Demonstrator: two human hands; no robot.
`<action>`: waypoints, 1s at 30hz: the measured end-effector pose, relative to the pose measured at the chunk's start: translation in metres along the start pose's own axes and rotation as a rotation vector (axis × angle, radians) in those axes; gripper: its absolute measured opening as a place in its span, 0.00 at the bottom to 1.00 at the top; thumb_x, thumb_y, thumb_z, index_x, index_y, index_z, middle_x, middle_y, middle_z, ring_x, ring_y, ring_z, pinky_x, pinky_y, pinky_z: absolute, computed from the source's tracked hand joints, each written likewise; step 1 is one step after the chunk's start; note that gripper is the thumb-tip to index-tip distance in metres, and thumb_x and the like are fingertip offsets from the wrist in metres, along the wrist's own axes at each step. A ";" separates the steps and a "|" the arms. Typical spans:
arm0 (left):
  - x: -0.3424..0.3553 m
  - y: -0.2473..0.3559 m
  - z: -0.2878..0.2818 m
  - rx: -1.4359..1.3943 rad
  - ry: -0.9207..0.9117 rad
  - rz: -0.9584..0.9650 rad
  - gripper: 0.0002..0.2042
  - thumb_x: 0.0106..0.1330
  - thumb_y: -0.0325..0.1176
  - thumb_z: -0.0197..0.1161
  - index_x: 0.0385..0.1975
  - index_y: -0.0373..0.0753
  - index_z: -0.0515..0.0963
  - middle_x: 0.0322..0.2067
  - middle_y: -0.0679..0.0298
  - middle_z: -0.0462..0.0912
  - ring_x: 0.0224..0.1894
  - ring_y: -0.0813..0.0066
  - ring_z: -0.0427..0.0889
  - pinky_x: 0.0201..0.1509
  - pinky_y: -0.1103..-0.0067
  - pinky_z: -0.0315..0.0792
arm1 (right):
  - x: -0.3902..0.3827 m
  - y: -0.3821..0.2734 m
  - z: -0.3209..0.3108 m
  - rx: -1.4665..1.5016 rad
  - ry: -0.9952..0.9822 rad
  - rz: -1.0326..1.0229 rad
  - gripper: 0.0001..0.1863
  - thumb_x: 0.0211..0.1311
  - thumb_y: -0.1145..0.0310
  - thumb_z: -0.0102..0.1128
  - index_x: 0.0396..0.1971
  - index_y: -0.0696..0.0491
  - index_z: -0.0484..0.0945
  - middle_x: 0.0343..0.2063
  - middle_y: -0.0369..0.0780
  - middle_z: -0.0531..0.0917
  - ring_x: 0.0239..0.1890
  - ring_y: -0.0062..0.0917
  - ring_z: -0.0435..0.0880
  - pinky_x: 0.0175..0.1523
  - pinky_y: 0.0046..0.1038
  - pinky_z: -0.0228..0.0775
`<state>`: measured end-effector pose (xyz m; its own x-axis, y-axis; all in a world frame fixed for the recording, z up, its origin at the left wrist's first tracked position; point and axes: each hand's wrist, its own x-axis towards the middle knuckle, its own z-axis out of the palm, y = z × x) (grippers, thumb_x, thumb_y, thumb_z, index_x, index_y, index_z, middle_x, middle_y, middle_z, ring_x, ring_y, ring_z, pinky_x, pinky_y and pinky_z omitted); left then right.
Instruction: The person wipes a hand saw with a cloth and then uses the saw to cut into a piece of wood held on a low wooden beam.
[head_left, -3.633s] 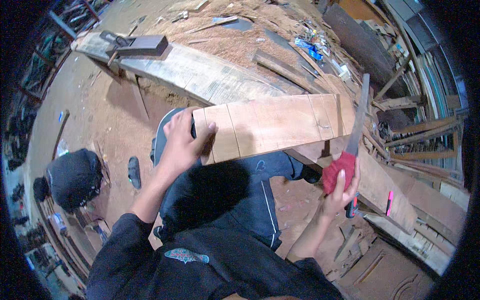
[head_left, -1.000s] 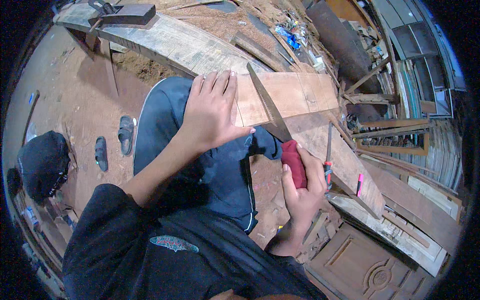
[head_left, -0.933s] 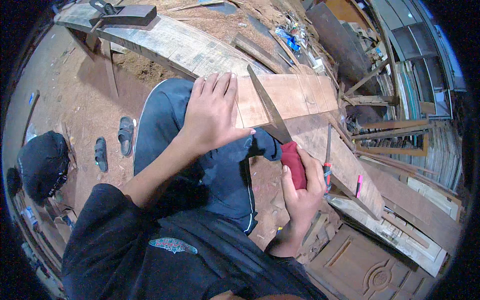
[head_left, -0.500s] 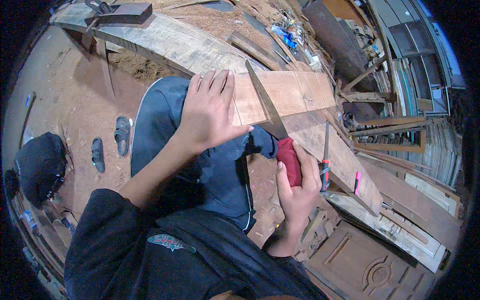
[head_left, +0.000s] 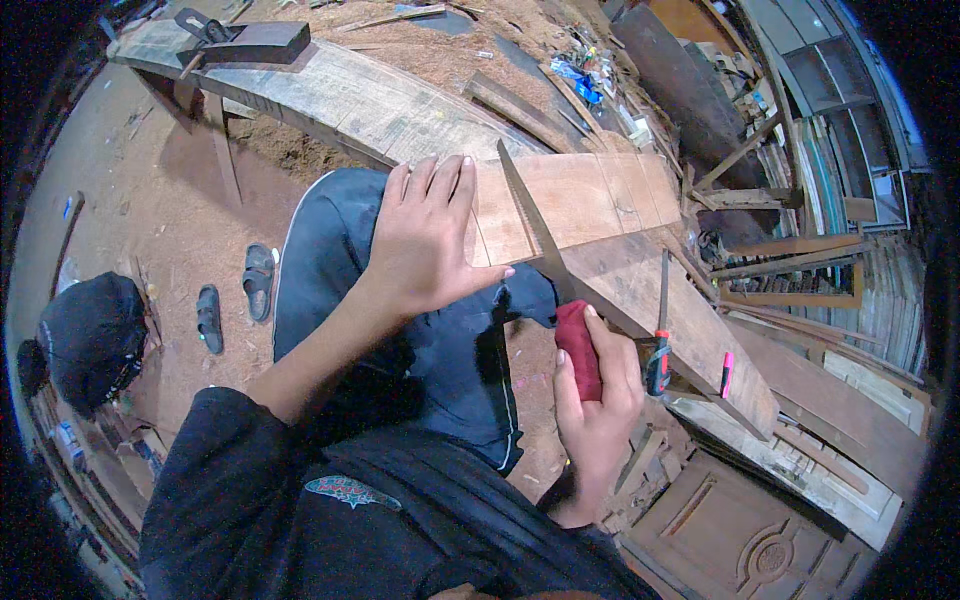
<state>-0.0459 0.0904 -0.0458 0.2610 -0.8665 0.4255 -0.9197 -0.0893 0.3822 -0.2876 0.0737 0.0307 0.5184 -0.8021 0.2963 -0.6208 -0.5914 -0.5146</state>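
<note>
Flat on the left end of a light wooden board (head_left: 578, 190) lies my left hand (head_left: 425, 235), fingers spread and thumb stretched along the near edge. My right hand (head_left: 598, 390) is wrapped round the red handle of a handsaw (head_left: 545, 235). The saw's blade slants across the board, its toothed side toward my left hand, and a dark line or cut runs beside it. Several thin lines cross the board's surface. Beneath the board is a long wooden bench (head_left: 390, 110); my knee is close to its near side.
A screwdriver-like tool with a red and black handle (head_left: 657, 370) and a pink marker (head_left: 727, 375) lie on the bench's right part. At the far left end rests a hand plane (head_left: 250, 45). Sandals (head_left: 258, 283) lie on the floor, a carved wooden panel (head_left: 740, 530) at lower right.
The saw and my right hand have shifted slightly toward me along the cutting line. My left hand keeps its place on the board; the whole view has moved a little.
</note>
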 end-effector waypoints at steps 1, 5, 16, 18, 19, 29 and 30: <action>0.000 0.001 0.000 -0.004 -0.008 -0.004 0.56 0.45 0.67 0.73 0.65 0.23 0.68 0.64 0.41 0.72 0.68 0.43 0.67 0.74 0.53 0.55 | -0.001 0.000 -0.003 -0.028 -0.016 0.008 0.26 0.58 0.75 0.68 0.59 0.53 0.81 0.41 0.47 0.82 0.41 0.40 0.85 0.46 0.36 0.79; 0.001 0.002 0.001 0.014 -0.003 0.002 0.56 0.45 0.67 0.74 0.65 0.24 0.68 0.64 0.41 0.71 0.68 0.43 0.67 0.74 0.52 0.56 | 0.003 -0.004 0.004 -0.041 -0.032 0.064 0.26 0.59 0.75 0.68 0.60 0.53 0.81 0.43 0.47 0.82 0.43 0.40 0.85 0.49 0.37 0.79; -0.001 0.001 0.002 0.064 -0.023 -0.005 0.56 0.45 0.69 0.72 0.66 0.24 0.67 0.64 0.42 0.71 0.69 0.44 0.67 0.74 0.52 0.57 | -0.006 0.003 0.002 -0.023 0.007 0.035 0.26 0.59 0.76 0.69 0.60 0.52 0.81 0.42 0.47 0.82 0.42 0.40 0.85 0.47 0.37 0.79; 0.001 0.000 0.002 0.097 -0.026 0.005 0.57 0.46 0.69 0.72 0.66 0.24 0.67 0.64 0.42 0.71 0.69 0.45 0.67 0.74 0.52 0.56 | 0.003 -0.002 0.010 -0.008 0.005 0.064 0.25 0.59 0.75 0.69 0.60 0.52 0.81 0.41 0.47 0.82 0.41 0.40 0.84 0.47 0.37 0.79; 0.002 0.000 0.002 0.111 -0.026 0.010 0.57 0.46 0.69 0.72 0.66 0.24 0.67 0.64 0.42 0.71 0.69 0.45 0.67 0.74 0.52 0.56 | 0.004 0.000 0.015 0.013 0.022 0.061 0.25 0.60 0.74 0.70 0.60 0.52 0.81 0.40 0.47 0.81 0.40 0.40 0.84 0.46 0.37 0.78; 0.001 0.001 0.003 0.101 0.027 0.032 0.57 0.42 0.69 0.73 0.63 0.23 0.69 0.59 0.43 0.74 0.64 0.46 0.70 0.71 0.53 0.60 | -0.008 0.011 0.000 0.032 0.010 0.063 0.25 0.58 0.78 0.68 0.58 0.53 0.83 0.43 0.48 0.84 0.43 0.39 0.86 0.50 0.36 0.79; 0.002 0.000 0.004 0.108 0.029 0.037 0.57 0.42 0.69 0.73 0.63 0.23 0.69 0.59 0.43 0.75 0.65 0.46 0.70 0.71 0.53 0.60 | -0.004 0.009 0.004 0.050 0.005 0.070 0.25 0.58 0.77 0.68 0.58 0.53 0.83 0.43 0.48 0.84 0.43 0.39 0.85 0.49 0.36 0.79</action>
<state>-0.0463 0.0870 -0.0483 0.2333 -0.8556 0.4621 -0.9547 -0.1113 0.2759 -0.2930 0.0714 0.0213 0.4716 -0.8420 0.2619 -0.6256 -0.5288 -0.5736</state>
